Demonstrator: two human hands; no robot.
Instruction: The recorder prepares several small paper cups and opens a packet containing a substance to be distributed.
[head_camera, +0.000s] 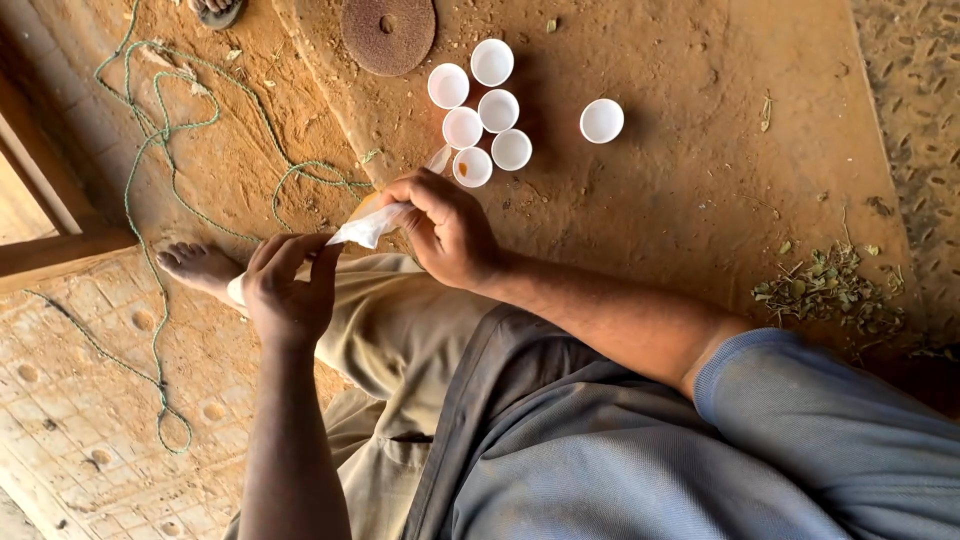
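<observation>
Holding a small white plastic bag (368, 226) stretched between both hands — the left hand (288, 290) pinches its lower end with thumb and fingers closed on it, the right hand (445, 228) grips the upper end near the cups, fingers curled tight. The bag hangs just above the bent knee in khaki trousers (390, 330), so it sits near the cluster of white cups (480, 115), probably to keep the bag's mouth close to them. Six cups stand together on the dirt ground (680, 180), touching or nearly so; a seventh cup (601, 120) stands apart to the right. One cup (472, 166), nearest the right hand, has a brownish smear or a bit of content inside; the others look empty.

Hard to make out: what is in the bag — possibly an orange-brown substance at its tip, but the right hand's fingers cover that part. The bag's opening is hidden. A bare foot (198, 266) pokes out left of the left hand. A green cord (160, 130) snakes over the ground; a round brown disc (388, 32) is cut off at the top edge, and a pile of dried leaves (830, 290) lies right.
</observation>
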